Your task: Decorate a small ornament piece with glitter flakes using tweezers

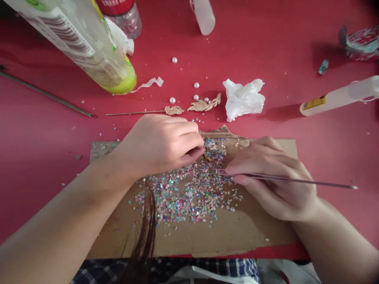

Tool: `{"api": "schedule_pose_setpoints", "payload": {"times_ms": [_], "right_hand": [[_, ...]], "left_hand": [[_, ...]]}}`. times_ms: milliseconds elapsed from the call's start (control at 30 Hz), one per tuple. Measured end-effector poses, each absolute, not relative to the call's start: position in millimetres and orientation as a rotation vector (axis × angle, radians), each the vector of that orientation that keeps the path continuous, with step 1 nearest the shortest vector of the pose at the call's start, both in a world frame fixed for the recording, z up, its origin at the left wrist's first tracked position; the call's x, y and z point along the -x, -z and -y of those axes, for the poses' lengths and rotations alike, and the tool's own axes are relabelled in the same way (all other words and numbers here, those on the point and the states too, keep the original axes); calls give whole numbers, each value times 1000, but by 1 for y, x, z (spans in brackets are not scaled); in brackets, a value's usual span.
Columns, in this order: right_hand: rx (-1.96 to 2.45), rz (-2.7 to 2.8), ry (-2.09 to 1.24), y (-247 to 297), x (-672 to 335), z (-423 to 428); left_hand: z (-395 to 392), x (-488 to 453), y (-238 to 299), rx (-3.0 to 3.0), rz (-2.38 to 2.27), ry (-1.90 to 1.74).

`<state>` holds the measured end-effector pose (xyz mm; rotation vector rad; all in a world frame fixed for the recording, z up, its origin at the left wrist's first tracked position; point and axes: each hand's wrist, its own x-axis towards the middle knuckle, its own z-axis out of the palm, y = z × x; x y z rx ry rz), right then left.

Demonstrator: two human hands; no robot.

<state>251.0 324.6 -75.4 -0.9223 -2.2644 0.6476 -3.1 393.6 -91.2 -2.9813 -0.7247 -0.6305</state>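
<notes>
Pinching a small gold ornament point(208, 150) with the fingertips, the left hand point(160, 148) holds it at the top edge of the colored chips point(186, 193). The right hand point(271, 181) presses together long metal tweezers point(284, 178) beside them. The chips lie on a cardboard sheet point(251, 232) on the red tabletop point(44, 157).

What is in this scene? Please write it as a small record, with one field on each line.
Left hand: pinches a small gold piece with coloured chips on it
Right hand: holds long metal tweezers, tips over the chips
Work surface: coloured chips spread on a cardboard sheet
Nearby: white pearl beads, a gold leaf-shaped ornament, crumpled white tissue
Table: red tabletop
</notes>
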Motion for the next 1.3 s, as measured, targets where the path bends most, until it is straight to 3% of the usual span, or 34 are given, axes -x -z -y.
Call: {"api": "schedule_pose_setpoints", "payload": {"times_ms": [533, 1300], "right_hand": [[935, 2276, -617, 81, -243, -321], [919, 2319, -581, 78, -237, -317]], "left_hand": [[-391, 1, 93, 3030, 870, 574], [-393, 4, 103, 3032, 888, 844]]}}
